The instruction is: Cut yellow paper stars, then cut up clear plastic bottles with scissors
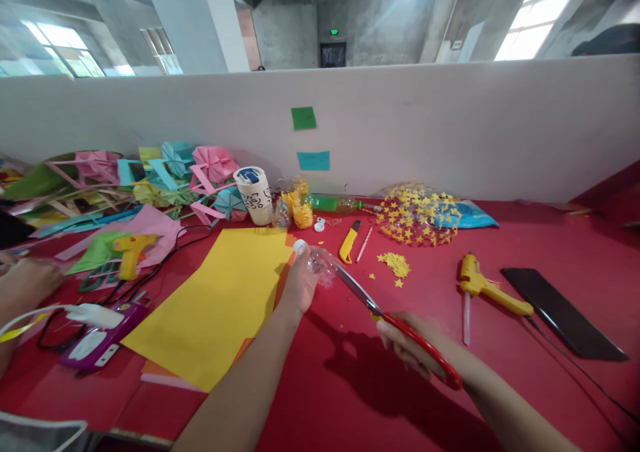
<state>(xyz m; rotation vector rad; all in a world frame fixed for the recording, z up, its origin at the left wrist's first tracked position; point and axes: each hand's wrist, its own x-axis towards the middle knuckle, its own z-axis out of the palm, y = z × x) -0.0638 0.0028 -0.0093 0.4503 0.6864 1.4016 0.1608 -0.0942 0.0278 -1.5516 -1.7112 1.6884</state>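
Observation:
My left hand [301, 284] is closed around the clear top piece of a plastic bottle [321, 263], which has a white cap. Red-handled scissors [367, 300] are in my right hand [407, 345], its fingers wrapped round the handles. The blade tips reach the cut edge of the bottle piece; whether they bite into it I cannot tell. Below my left hand lies yellow paper [215, 299] over orange sheets. Just beyond the scissors are a yellow utility knife [348, 244], a thin striped stick [365, 244] and a pile of yellow star cutouts [395, 264].
On the right lie a yellow glue gun [493, 289] and a black phone-like slab [563, 312]. A star-covered clear dome [417, 215] and a paper cup [253, 195] stand near the white partition [400, 125]. Leftward are a purple power strip [103, 339], another glue gun [131, 255] and another person's hand [33, 280].

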